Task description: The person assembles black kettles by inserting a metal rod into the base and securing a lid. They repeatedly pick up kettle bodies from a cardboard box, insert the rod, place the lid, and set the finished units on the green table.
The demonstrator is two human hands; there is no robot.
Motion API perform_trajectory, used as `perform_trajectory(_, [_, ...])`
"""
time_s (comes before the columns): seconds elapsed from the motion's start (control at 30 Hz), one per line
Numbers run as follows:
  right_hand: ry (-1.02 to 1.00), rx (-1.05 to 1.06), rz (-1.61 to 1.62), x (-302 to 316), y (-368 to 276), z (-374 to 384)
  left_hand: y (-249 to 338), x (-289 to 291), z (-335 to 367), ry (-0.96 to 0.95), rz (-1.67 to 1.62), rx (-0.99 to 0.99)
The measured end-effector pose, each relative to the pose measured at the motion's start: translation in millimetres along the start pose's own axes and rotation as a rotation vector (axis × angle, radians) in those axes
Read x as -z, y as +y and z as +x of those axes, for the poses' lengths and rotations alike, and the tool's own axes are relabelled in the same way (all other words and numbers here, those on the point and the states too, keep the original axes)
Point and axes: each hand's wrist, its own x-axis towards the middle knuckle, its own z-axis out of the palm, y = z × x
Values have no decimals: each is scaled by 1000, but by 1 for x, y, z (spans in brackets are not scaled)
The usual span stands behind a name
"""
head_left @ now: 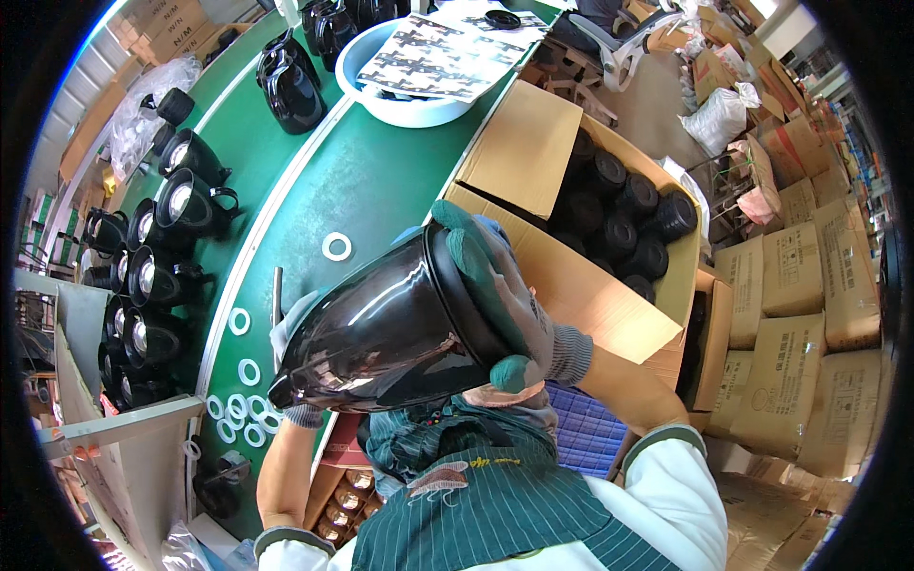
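Beside the jug (386,328), white rings (247,407)

The right hand (519,309) wears a grey knit glove with dark green coating over the fingers and thumb, closed by a ribbed grey cuff (571,355). The left hand (297,324) has a pale grey glove, its ribbed cuff also grey. White sleeves (652,500) end in dark green trim (678,436). Over them lies a dark green, pale-pinstriped apron (457,528) bearing a pinkish motif (449,481) and small yellow lettering (490,462).
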Motion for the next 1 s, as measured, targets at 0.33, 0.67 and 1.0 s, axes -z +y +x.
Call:
perform_trajectory(0.33, [289,-639,573,-47,34,-138,106,-27,8,-179,587,-579])
perform_trajectory(0.67, [244,-774,972,62,50,-33,61,-53,-18,-588,483,-496])
perform_trajectory(1.0, [-291,-488,137,-7,37,-61,-103,82,3,253,1312,280])
